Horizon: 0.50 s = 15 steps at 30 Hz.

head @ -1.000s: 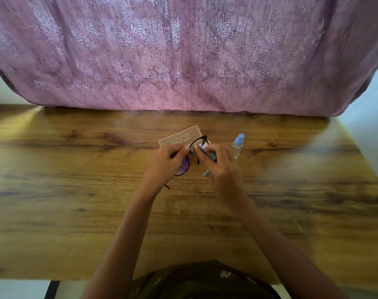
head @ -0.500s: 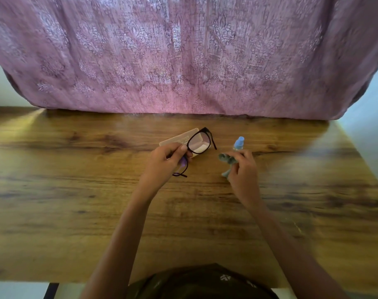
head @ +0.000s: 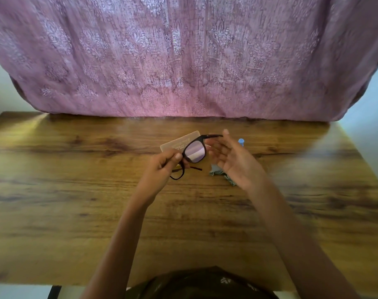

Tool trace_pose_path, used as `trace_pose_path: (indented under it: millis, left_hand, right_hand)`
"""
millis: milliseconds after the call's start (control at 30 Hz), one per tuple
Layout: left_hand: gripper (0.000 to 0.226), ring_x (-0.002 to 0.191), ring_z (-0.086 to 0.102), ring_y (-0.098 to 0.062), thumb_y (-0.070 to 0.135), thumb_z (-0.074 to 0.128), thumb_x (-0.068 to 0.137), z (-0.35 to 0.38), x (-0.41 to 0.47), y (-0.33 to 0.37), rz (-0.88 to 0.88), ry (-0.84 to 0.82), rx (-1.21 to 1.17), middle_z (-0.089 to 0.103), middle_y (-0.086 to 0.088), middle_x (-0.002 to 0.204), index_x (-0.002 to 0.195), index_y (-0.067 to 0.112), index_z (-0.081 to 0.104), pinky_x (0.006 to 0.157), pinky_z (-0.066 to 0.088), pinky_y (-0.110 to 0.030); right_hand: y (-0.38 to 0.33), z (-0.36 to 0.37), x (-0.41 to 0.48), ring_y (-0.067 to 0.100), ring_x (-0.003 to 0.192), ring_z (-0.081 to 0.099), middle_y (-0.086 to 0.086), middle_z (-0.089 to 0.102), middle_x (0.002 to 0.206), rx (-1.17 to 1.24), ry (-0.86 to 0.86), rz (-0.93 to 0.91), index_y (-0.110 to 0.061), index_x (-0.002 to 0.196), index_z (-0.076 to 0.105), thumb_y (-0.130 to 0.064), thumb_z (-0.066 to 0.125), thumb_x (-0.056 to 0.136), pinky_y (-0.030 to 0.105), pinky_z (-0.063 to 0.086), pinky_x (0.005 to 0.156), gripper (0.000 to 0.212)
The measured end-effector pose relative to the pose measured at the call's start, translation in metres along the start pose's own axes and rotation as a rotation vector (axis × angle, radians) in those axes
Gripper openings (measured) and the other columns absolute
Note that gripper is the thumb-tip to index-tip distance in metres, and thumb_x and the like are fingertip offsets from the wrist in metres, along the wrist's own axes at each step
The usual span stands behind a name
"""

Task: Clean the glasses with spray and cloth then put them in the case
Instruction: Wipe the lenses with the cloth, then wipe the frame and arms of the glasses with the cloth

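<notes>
Our left hand pinches the black glasses by the frame and holds them up over the wooden surface, just in front of the flat tan case. Our right hand is open with fingers spread, holding nothing, right beside the glasses. The gray cloth lies on the surface under that hand, and the blue-capped spray bottle stands behind it.

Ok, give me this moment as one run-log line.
left hand pinches black-framed glasses | right hand open by temple arm | grey cloth on wooden table | blue-capped spray bottle behind right hand | flat beige case behind glasses
</notes>
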State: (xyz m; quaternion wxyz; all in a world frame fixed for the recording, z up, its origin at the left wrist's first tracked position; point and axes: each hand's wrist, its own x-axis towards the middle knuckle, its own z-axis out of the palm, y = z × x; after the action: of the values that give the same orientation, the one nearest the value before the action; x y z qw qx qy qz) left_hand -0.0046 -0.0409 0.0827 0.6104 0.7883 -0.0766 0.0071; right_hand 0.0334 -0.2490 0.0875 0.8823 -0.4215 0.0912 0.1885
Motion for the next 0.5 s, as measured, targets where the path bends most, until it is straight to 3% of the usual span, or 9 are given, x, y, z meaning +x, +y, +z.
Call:
trace_pose_path:
  millis: [100,167,233,300,400,500]
  left_hand:
    - [0.024,0.098,0.063,-0.010,0.009,0.048,0.099,-0.002,-0.001,-0.003,0.007,-0.032,0.018,0.071,-0.005,0.101,0.097,0.004,0.071,0.085,0.047,-0.020]
    - [0.024,0.099,0.062,-0.002,0.006,0.050,0.098,-0.001,-0.003,-0.003,0.006,-0.028,0.045,0.071,0.006,0.103,0.102,0.016,0.071,0.083,0.045,-0.016]
    - [0.029,0.102,0.061,0.003,0.003,0.051,0.097,0.000,-0.004,0.000,0.028,0.052,0.045,0.069,0.013,0.107,0.108,0.024,0.067,0.086,0.044,-0.014]
    - [0.024,0.107,0.063,-0.001,0.009,0.055,0.096,0.000,-0.005,0.006,0.089,0.156,0.059,0.069,0.010,0.112,0.113,0.021,0.067,0.089,0.047,-0.015]
    - [0.024,0.102,0.065,-0.014,0.019,0.071,0.085,-0.004,-0.004,0.012,0.228,0.247,0.453,0.071,0.002,0.108,0.109,0.014,0.072,0.087,0.049,-0.024]
    - [0.018,0.087,0.065,-0.024,0.014,0.074,0.083,-0.006,-0.004,0.013,0.257,0.275,0.740,0.071,-0.008,0.095,0.100,0.007,0.075,0.071,0.044,-0.026]
  right_hand:
    - [-0.007,0.010,0.001,0.020,0.087,0.072,0.014,0.073,0.095,0.118,0.019,-0.004,-0.002,0.102,0.072,-0.019,0.072,0.083,0.022,0.057,0.068,0.025]
    - [-0.008,0.016,-0.001,0.020,0.083,0.073,0.014,0.074,0.090,0.103,0.018,-0.016,-0.002,0.096,0.072,-0.012,0.070,0.085,0.021,0.058,0.066,0.016]
    - [-0.006,0.023,-0.002,0.023,0.083,0.073,0.018,0.073,0.092,0.030,0.003,-0.047,0.003,0.101,0.069,-0.009,0.066,0.088,0.022,0.058,0.067,0.018]
    - [-0.001,0.030,-0.003,0.026,0.085,0.073,0.022,0.072,0.096,-0.074,-0.008,-0.092,0.008,0.106,0.066,-0.008,0.065,0.090,0.023,0.059,0.070,0.023]
    - [0.011,0.042,-0.005,0.028,0.084,0.073,0.023,0.072,0.095,-0.236,0.003,-0.184,0.011,0.106,0.064,-0.009,0.066,0.090,0.026,0.059,0.075,0.025]
    - [0.020,0.048,-0.004,0.028,0.081,0.073,0.022,0.073,0.090,-0.389,0.039,-0.293,0.007,0.096,0.066,-0.009,0.067,0.090,0.028,0.060,0.077,0.017]
